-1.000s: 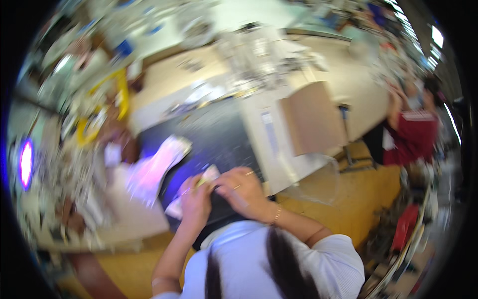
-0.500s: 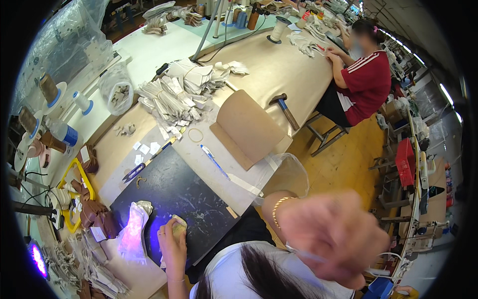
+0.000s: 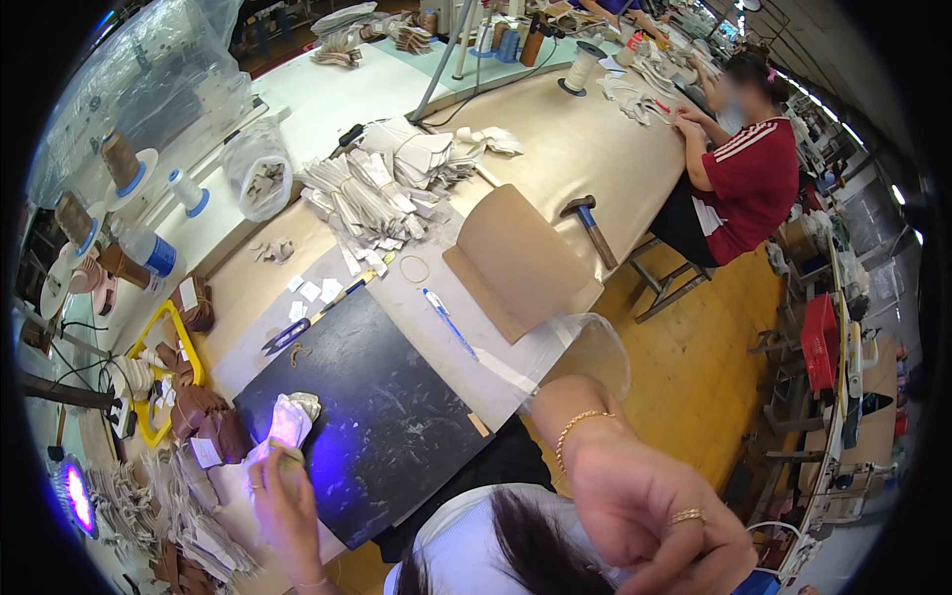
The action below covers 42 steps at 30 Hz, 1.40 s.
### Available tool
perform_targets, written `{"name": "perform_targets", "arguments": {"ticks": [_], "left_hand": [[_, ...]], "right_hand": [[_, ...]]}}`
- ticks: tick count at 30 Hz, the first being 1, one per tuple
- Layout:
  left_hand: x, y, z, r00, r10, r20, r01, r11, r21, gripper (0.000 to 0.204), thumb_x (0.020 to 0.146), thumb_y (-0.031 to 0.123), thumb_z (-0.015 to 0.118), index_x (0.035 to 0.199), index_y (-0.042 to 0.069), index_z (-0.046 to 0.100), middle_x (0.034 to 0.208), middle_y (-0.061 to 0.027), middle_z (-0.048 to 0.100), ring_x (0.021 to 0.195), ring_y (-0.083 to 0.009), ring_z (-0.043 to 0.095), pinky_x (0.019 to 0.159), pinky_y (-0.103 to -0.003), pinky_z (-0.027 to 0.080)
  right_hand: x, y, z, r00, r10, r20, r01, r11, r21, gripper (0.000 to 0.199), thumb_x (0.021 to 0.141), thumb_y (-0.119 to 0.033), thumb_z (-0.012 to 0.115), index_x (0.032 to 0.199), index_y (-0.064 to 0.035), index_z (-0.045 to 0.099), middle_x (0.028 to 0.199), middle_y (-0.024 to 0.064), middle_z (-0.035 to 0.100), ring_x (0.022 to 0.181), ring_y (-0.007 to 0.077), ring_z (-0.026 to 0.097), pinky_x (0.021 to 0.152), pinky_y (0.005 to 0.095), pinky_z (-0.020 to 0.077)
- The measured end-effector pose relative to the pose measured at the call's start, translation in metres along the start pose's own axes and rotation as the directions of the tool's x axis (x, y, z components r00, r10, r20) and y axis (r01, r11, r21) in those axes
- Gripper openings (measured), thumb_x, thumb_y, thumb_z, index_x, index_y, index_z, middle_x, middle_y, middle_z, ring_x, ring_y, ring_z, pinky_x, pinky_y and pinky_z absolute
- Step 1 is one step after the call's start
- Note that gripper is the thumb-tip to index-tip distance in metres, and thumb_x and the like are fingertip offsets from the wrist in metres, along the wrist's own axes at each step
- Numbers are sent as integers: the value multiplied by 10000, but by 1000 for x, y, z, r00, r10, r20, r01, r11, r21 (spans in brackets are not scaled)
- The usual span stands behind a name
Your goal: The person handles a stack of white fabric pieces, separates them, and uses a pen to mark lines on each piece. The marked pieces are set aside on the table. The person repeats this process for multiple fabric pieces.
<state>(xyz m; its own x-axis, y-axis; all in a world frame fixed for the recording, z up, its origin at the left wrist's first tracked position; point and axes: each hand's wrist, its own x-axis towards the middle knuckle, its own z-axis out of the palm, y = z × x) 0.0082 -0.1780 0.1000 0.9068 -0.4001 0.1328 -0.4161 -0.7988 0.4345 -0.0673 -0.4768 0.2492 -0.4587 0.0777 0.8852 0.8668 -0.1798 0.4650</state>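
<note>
My left hand (image 3: 286, 506), wearing a ring, is at the left edge of a black board (image 3: 382, 407). Its fingers are closed on a small pale yellowish piece (image 3: 285, 450), partly hidden by them. Against that piece lies a bundle of whitish material (image 3: 292, 418), lit purple and lying on the board's edge. My right hand (image 3: 659, 506) is raised close to the camera at the lower right, with a bracelet and a ring. Its fingers are curled in, and whatever they pinch cannot be made out.
Snips (image 3: 286, 337), a pen (image 3: 449, 322), a brown folded card (image 3: 521, 263) and a hammer (image 3: 589, 228) lie beyond the board. Stacks of pale pieces (image 3: 367, 193) sit farther back. A purple lamp (image 3: 76, 496) glows at left beside a yellow basket (image 3: 198, 362). A co-worker (image 3: 749, 188) sits at the right.
My left hand has moved left with the yellowish piece, from the open board to the whitish bundle. My right hand has moved down, away from its blurred position. The view has shifted slightly.
</note>
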Motion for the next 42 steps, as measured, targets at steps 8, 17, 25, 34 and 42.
{"name": "perform_targets", "arguments": {"ticks": [8, 17, 25, 34, 42], "left_hand": [[31, -54, 25, 991, 134, -1, -132, 980, -150, 440, 845, 25, 738, 1261, 65, 601, 1148, -161, 597, 1047, -375, 610, 906, -441, 503], [42, -65, 39, 958, 230, -173, -261, 947, -187, 515, 801, 51, 804, 1291, 75, 645, 1248, -157, 673, 1104, -335, 650, 974, -415, 511], [-10, 4, 40, 952, 305, 5, -290, 910, -298, 534, 813, 141, 813, 1309, 45, 638, 1343, -153, 658, 1027, -307, 680, 911, -416, 559], [34, -48, 32, 996, 71, -47, -73, 997, -39, 556, 886, 267, 776, 1371, 56, 606, 1409, -197, 549, 1309, -392, 504, 1102, -476, 416], [75, -99, 11, 787, -144, 600, 207, 978, -37, 772, 794, 426, 822, 1385, -6, 577, 1382, -232, 552, 1316, -388, 504, 1094, -443, 419]], "right_hand": [[-4, 14, 10, 989, -138, -56, 142, 986, 82, 121, 886, 75, 589, 887, -41, 555, 877, 28, 549, 892, 146, 607, 739, 291, 597], [-35, -29, -4, 944, 321, -77, -330, 929, -165, 324, 1068, -403, 475, 913, -144, 595, 935, -23, 511, 897, 151, 536, 775, 322, 499], [-125, -26, 5, 257, 958, -127, -763, 121, -635, 407, 1080, -273, 444, 787, -48, 615, 795, 93, 594, 810, 303, 587, 739, 424, 485], [-213, -29, 34, -661, 713, 235, -465, -142, -874, 420, 1012, -405, 600, 827, -29, 623, 746, 173, 688, 720, 378, 681, 680, 467, 521], [-234, 3, 49, -406, 881, 243, -550, -23, -835, 315, 927, -352, 706, 1008, -49, 670, 928, 145, 694, 857, 343, 690, 748, 434, 550]]}}
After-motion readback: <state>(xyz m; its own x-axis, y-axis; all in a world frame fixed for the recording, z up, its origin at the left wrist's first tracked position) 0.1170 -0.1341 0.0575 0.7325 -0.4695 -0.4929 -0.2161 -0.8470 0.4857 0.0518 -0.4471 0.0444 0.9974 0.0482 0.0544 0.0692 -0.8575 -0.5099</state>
